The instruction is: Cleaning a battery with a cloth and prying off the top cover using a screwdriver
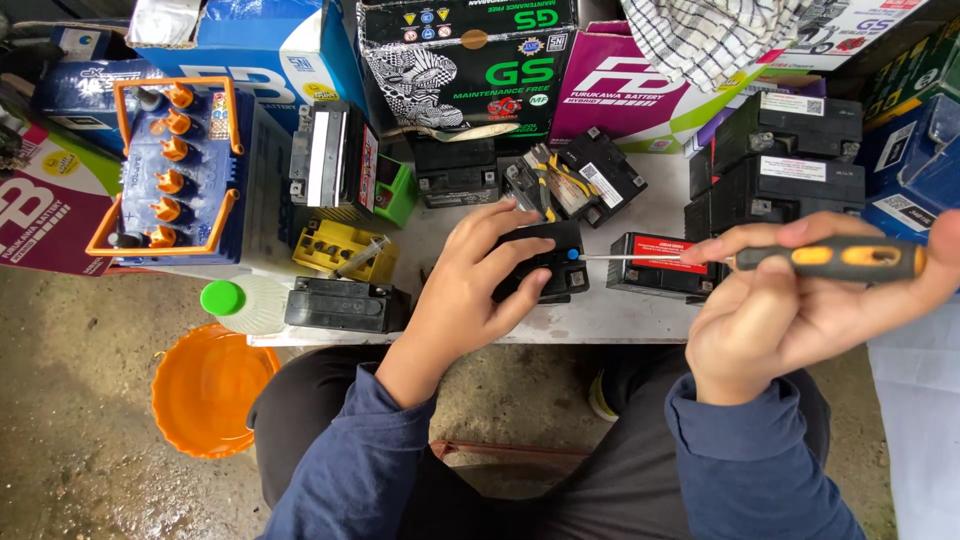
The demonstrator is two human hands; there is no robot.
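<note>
A low white bench (620, 315) over a stained concrete floor is crowded with small black batteries and coloured cartons at the far side, an orange bowl (205, 385) on the floor at the near left. The left hand (470, 285) presses down on 1 small black battery (550, 262) at the bench's near edge, fingers spread over its top, while the right hand (790, 315) is closed around an orange-and-black screwdriver (800, 258). Its tip meets a blue fitting at the battery's right end, so the work looks underway, not finished; the casing looks intact and closed.
</note>
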